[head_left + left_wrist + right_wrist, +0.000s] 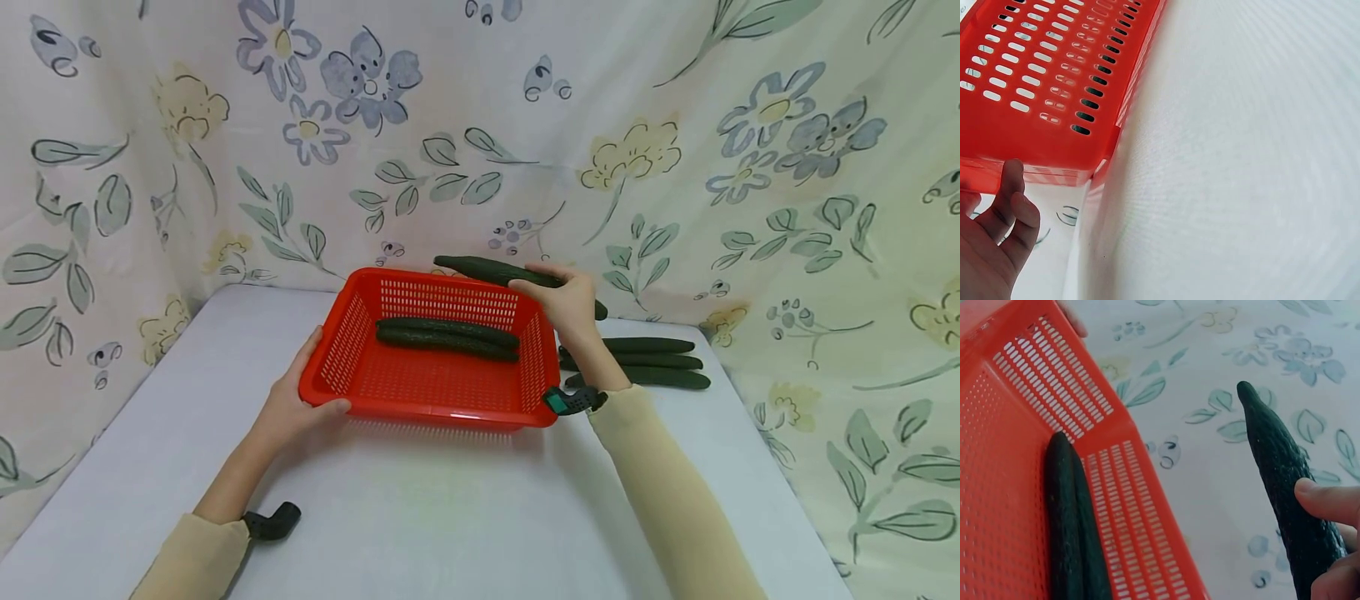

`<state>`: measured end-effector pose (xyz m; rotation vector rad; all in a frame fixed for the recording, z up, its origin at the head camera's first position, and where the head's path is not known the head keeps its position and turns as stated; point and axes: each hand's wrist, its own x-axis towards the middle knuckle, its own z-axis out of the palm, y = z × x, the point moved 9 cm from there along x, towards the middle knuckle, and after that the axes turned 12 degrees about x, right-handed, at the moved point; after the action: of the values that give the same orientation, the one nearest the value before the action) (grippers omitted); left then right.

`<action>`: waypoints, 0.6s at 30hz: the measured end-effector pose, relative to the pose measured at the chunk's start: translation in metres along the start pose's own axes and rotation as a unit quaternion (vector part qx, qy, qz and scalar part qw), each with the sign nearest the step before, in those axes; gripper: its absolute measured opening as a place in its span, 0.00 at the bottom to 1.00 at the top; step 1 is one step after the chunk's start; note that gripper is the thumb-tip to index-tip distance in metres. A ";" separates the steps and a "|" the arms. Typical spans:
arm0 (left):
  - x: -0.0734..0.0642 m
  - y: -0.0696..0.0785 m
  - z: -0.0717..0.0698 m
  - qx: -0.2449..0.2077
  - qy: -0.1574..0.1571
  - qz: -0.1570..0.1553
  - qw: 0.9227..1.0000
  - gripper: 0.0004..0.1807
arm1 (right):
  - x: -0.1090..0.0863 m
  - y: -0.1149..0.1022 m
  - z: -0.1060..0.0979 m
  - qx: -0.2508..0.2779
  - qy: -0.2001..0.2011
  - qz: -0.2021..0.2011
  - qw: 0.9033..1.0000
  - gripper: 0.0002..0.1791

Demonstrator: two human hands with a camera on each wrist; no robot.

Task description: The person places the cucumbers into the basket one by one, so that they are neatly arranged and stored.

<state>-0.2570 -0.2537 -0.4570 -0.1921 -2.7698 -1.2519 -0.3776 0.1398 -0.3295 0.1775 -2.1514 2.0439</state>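
Note:
My right hand (567, 304) grips a dark green cucumber (491, 270) near its thicker middle, above the back right rim of a red plastic basket (427, 410). The right wrist view shows the thumb pressed along the side of this cucumber (1272, 450). Two more cucumbers (450, 336) lie side by side inside the basket, along its back wall. At the basket's left end, my left hand (294, 406) holds the rim, thumb along the front corner. Up close in the left wrist view, fingers (1013, 187) curl at the basket's end wall (1029, 134).
Several cucumbers (652, 377) lie in a stack of rows on the white table (420, 517), right of the basket and partly behind my right forearm. A floral cloth (465, 125) hangs behind the table and continues down the right side. Both wrists wear black straps.

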 end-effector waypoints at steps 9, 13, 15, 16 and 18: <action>0.000 0.000 0.000 -0.005 0.001 0.002 1.000 0.64 | 0.007 0.005 0.031 0.016 -0.014 0.018 1.000 0.28; 0.000 0.000 0.000 -0.007 0.002 0.004 1.000 0.64 | 0.010 0.005 0.046 0.028 -0.023 0.010 0.999 0.28; 0.000 0.001 0.000 -0.005 0.002 0.004 1.000 0.64 | 0.010 0.003 0.055 0.042 -0.032 0.002 0.999 0.27; 0.000 0.001 0.000 -0.004 0.003 0.004 1.000 0.64 | 0.010 0.002 0.059 0.044 -0.036 -0.001 0.998 0.27; 0.000 0.001 0.000 -0.001 0.003 0.003 1.000 0.64 | 0.008 -0.001 0.068 0.049 -0.044 -0.007 0.998 0.25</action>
<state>-0.2565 -0.2536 -0.4564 -0.1948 -2.7607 -1.2529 -0.3881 0.0721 -0.3305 0.3011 -2.0939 2.1736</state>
